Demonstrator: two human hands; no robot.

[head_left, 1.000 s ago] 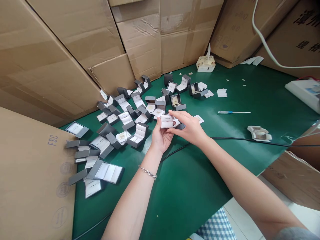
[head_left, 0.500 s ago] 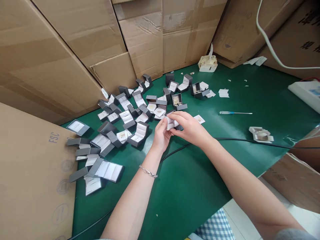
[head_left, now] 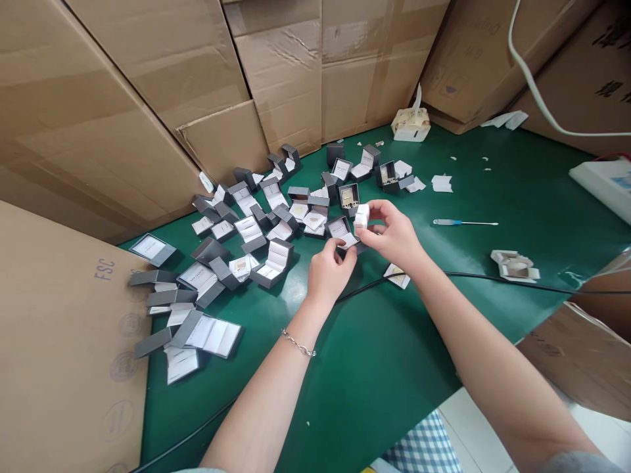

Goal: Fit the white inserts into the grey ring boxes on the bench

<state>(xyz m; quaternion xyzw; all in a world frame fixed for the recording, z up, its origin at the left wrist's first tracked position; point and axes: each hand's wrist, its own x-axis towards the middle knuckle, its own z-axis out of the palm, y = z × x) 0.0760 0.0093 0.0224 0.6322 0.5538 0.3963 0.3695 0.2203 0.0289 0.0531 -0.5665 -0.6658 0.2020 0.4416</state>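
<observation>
My right hand (head_left: pixel 394 230) pinches a small white padded insert (head_left: pixel 361 217) between thumb and fingers, raised just above the table. To its left, my left hand (head_left: pixel 329 269) grips the near edge of an open dark grey jewellery box (head_left: pixel 339 228) with a white-lined lid. Part of that box is hidden behind my fingers. Just beyond sits another open jewellery box (head_left: pixel 349 196), its inside beige with dark bits along the bottom. A small white card (head_left: pixel 397 278) lies below my right wrist, partly crossed by a black cable.
Many open grey jewellery boxes (head_left: pixel 273 263) spread over the left and middle of the green table (head_left: pixel 374 368). A blue-handled screwdriver (head_left: pixel 456 222), a crumpled white piece (head_left: pixel 515 266) and a tissue pack (head_left: pixel 411 125) lie right. Cardboard cartons (head_left: pixel 276 79) wall the back; a black cable (head_left: pixel 473 274) crosses.
My hands have parted. The white piece that both held is now in my right hand, while my left has moved onto the grey box. The small card has shifted towards me.
</observation>
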